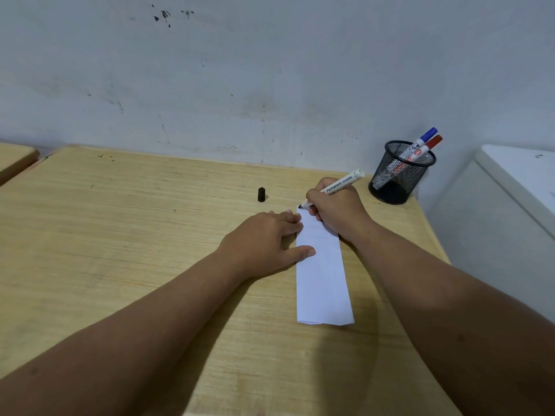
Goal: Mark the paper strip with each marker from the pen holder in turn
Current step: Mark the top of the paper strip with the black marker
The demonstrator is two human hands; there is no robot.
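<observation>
In the head view, your right hand (336,207) is closed around the black permanent marker (333,190) in a writing grip, barrel tilted back toward the pen holder (401,172) so the tip meets the far left corner of the paper strip (321,274). Your left hand (267,241) grasps nothing: it lies flat, fingertips and thumb pressing the strip's left edge, which judging by its lightness would otherwise slide under the tip. The strip is thin, smooth white paper, long and narrow, lying lengthwise away from you on the wood-grain table (120,235); no mark is yet visible. The black cap (261,194) stands upright beyond your left hand, apart from the strip. The holder is black wire mesh, round, at the far right corner; a blue marker (423,139) and a red marker (428,145) lean inside, capped.
</observation>
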